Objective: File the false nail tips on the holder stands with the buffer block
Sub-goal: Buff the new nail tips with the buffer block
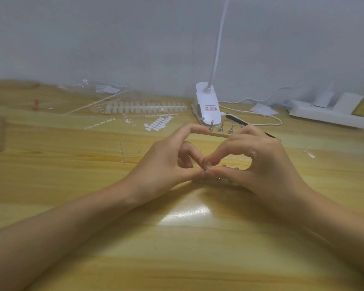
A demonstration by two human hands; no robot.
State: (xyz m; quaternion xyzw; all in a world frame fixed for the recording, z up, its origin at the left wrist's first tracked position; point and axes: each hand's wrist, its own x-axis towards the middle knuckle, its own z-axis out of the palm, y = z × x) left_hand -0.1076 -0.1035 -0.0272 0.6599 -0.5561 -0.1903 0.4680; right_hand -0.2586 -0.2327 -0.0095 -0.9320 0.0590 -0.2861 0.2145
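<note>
Both hands meet over the middle of the wooden table [93, 185]. My left hand [166, 162] and my right hand [256, 160] pinch a small clear false nail tip [207, 167] between thumbs and forefingers. Under the fingers a holder stand base [214, 179] with metal parts shows only partly. Three small metal holder stands [221, 128] rise behind the hands, near a thin wooden stick [218, 134]. A dark nail file [237, 120] lies behind my right hand. No buffer block is plainly visible.
A white clip lamp [207, 106] stands at the back with its cable [261, 114] trailing right. White oval stickers [158, 123], a strip of nail tips [145, 107] and clear plastic strips lie at the back left. White boxes [328, 112] sit far right.
</note>
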